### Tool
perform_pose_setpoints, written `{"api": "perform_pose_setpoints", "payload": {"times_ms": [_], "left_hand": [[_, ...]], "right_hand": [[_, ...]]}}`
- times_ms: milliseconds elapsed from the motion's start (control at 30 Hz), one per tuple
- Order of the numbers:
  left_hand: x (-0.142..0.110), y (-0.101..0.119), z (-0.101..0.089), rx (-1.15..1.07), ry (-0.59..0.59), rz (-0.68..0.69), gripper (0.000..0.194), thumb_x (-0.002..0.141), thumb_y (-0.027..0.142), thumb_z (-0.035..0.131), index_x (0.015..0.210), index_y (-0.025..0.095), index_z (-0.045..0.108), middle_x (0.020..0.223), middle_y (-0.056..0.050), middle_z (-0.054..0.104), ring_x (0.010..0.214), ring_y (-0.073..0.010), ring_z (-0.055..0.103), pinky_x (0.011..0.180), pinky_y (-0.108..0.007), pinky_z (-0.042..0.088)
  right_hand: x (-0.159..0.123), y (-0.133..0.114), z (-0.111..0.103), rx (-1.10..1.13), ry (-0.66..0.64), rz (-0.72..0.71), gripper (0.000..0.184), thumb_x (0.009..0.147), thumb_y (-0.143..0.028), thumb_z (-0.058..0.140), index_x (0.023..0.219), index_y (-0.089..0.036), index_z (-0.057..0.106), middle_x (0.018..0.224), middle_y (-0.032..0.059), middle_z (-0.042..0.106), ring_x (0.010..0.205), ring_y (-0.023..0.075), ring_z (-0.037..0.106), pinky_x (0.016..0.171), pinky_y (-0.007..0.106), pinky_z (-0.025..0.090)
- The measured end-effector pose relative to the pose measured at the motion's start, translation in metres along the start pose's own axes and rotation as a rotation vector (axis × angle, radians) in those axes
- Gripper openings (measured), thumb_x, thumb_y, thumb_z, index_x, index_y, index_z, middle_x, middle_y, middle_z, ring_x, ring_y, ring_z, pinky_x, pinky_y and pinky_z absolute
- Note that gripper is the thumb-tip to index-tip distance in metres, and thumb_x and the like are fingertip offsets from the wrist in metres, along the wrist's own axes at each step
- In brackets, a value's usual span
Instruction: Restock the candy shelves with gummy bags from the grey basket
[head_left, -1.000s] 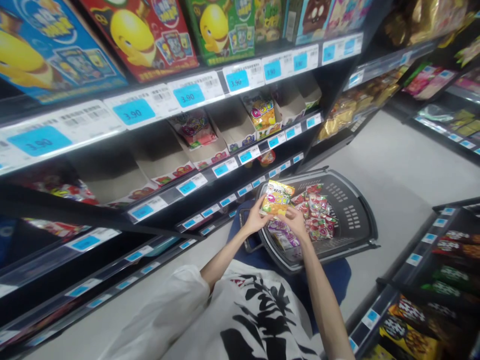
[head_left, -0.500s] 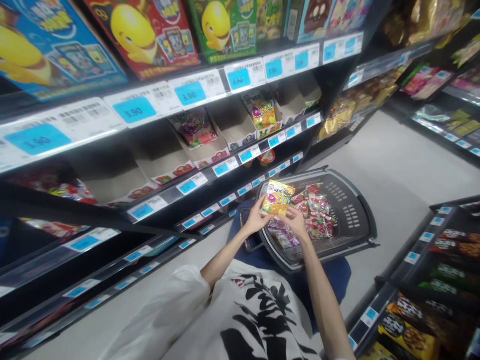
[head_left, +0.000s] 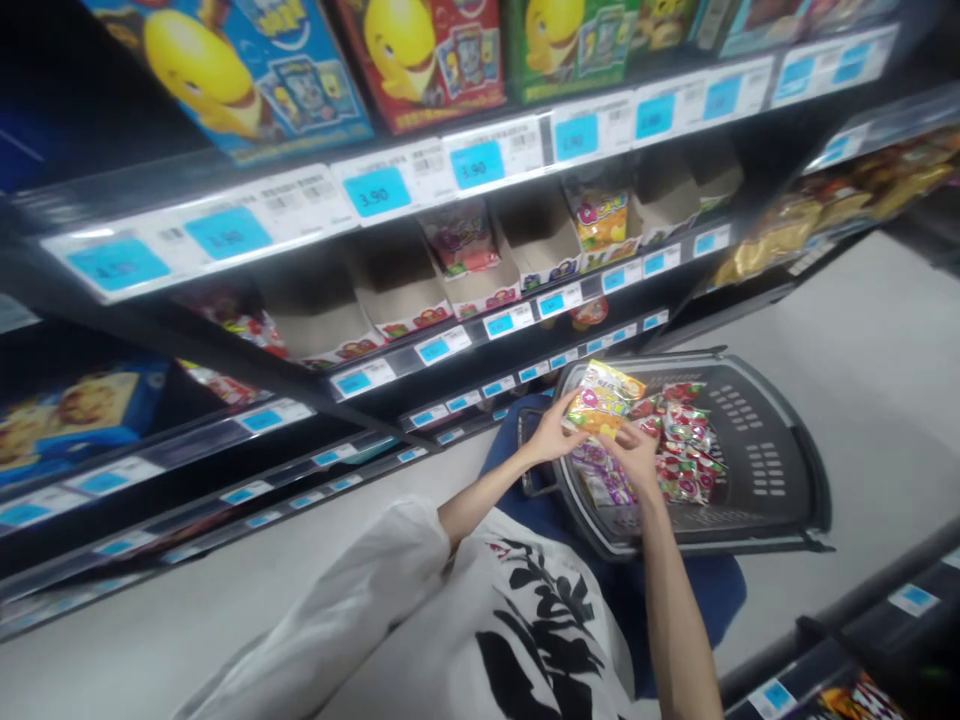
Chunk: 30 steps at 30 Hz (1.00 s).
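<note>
A yellow-and-orange candy bag is held between both hands above the near left part of a dark shopping basket. My left hand grips the bag's left edge. On its lower right corner, my right hand is closed with thumb and fingers. Inside the basket lie several red candy bags, to the right of my right hand. Purple candy bags lie under the held one, partly covered by my hands. The basket rests by my knees.
On the left a shelf holds cardboard display boxes, one with a pink bag and another with an orange bag. Large cartoon boxes stand above the price rail. Another shelf edge runs at lower right.
The view has turned to the left, so the shelves, basket and hands appear further right. Both hands still hold the candy bag over the basket.
</note>
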<state>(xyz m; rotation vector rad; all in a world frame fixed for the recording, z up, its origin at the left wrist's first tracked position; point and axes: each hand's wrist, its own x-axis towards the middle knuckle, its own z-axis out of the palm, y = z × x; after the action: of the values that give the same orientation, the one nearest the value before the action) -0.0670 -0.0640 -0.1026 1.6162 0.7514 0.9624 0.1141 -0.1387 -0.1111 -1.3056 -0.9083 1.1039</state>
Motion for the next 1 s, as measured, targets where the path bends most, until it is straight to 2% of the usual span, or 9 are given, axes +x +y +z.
{"api": "perform_pose_setpoints", "payload": {"times_ms": [133, 333, 467, 567, 633, 733, 767, 833, 1000], "left_hand": [[0.001, 0.000, -0.002, 0.055, 0.017, 0.059, 0.085, 0.076, 0.027, 0.077, 0.151, 0.019, 0.039, 0.152, -0.015, 0.046, 0.139, -0.0313, 0.048, 0.120, -0.048, 0.037], [-0.002, 0.002, 0.002, 0.122, -0.002, 0.101, 0.088, 0.073, 0.029, 0.080, 0.151, 0.021, 0.040, 0.147, -0.015, 0.048, 0.135, -0.0306, 0.050, 0.118, -0.047, 0.039], [-0.007, -0.002, 0.009, 0.230, 0.023, 0.126, 0.077, 0.077, 0.017, 0.071, 0.149, 0.023, 0.045, 0.154, -0.013, 0.038, 0.144, -0.0292, 0.039, 0.122, -0.047, 0.033], [-0.007, -0.004, 0.011, 0.235, 0.089, 0.100, 0.067, 0.076, 0.016, 0.071, 0.141, 0.026, 0.056, 0.161, -0.009, 0.030, 0.150, -0.0314, 0.029, 0.124, -0.052, 0.027], [-0.005, -0.006, 0.010, 0.105, 0.145, -0.009, 0.054, 0.075, 0.023, 0.077, 0.128, 0.024, 0.067, 0.155, -0.009, 0.042, 0.146, -0.0336, 0.036, 0.123, -0.054, 0.029], [-0.001, -0.010, 0.008, -0.088, 0.237, -0.169, 0.039, 0.074, 0.039, 0.082, 0.107, 0.019, 0.074, 0.123, -0.012, 0.068, 0.124, -0.0328, 0.058, 0.115, -0.054, 0.040], [0.000, -0.012, 0.008, -0.124, 0.268, -0.195, 0.041, 0.075, 0.044, 0.081, 0.106, 0.018, 0.073, 0.115, -0.012, 0.071, 0.117, -0.0315, 0.063, 0.112, -0.053, 0.044], [0.002, -0.017, 0.006, -0.198, 0.337, -0.231, 0.052, 0.078, 0.051, 0.077, 0.116, 0.016, 0.069, 0.117, -0.012, 0.072, 0.112, -0.0293, 0.066, 0.108, -0.050, 0.049], [0.010, -0.026, -0.002, -0.416, 0.498, -0.296, 0.081, 0.090, 0.067, 0.053, 0.149, 0.014, 0.039, 0.152, -0.016, 0.048, 0.134, -0.0270, 0.056, 0.110, -0.043, 0.050]], "right_hand": [[0.000, 0.000, 0.001, -0.019, 0.015, -0.017, 0.053, 0.069, -0.039, 0.089, 0.114, -0.017, 0.072, 0.103, 0.0084, 0.077, 0.094, 0.0280, 0.073, 0.088, 0.041, 0.059], [0.000, -0.005, 0.006, 0.012, 0.001, -0.036, 0.045, 0.071, -0.038, 0.087, 0.109, -0.019, 0.073, 0.106, 0.0085, 0.076, 0.096, 0.0272, 0.073, 0.091, 0.041, 0.058], [-0.001, -0.007, 0.005, 0.023, 0.012, -0.023, 0.049, 0.070, -0.039, 0.088, 0.112, -0.020, 0.071, 0.110, 0.0090, 0.075, 0.100, 0.0280, 0.072, 0.094, 0.043, 0.057], [-0.004, -0.008, 0.004, 0.062, -0.070, -0.026, 0.051, 0.069, -0.040, 0.089, 0.113, -0.024, 0.071, 0.121, 0.0086, 0.071, 0.105, 0.0282, 0.070, 0.091, 0.041, 0.059], [-0.005, -0.010, 0.003, 0.104, -0.188, -0.003, 0.048, 0.073, -0.048, 0.085, 0.114, -0.026, 0.073, 0.137, 0.0091, 0.062, 0.108, 0.0295, 0.069, 0.084, 0.041, 0.061], [-0.007, -0.014, 0.003, 0.132, -0.324, 0.046, 0.041, 0.080, -0.055, 0.076, 0.110, -0.027, 0.076, 0.152, 0.0085, 0.049, 0.107, 0.0294, 0.068, 0.084, 0.043, 0.061], [-0.007, -0.015, 0.003, 0.133, -0.336, 0.057, 0.039, 0.081, -0.054, 0.076, 0.109, -0.027, 0.077, 0.150, 0.0089, 0.052, 0.105, 0.0286, 0.069, 0.086, 0.043, 0.060], [-0.006, -0.016, 0.003, 0.139, -0.312, 0.068, 0.037, 0.082, -0.052, 0.075, 0.109, -0.026, 0.078, 0.138, 0.0095, 0.062, 0.097, 0.0267, 0.071, 0.084, 0.042, 0.060], [-0.003, -0.014, 0.000, 0.183, -0.167, 0.037, 0.031, 0.083, -0.045, 0.076, 0.108, -0.027, 0.078, 0.122, 0.0072, 0.072, 0.088, 0.0246, 0.072, 0.076, 0.036, 0.058]]}}
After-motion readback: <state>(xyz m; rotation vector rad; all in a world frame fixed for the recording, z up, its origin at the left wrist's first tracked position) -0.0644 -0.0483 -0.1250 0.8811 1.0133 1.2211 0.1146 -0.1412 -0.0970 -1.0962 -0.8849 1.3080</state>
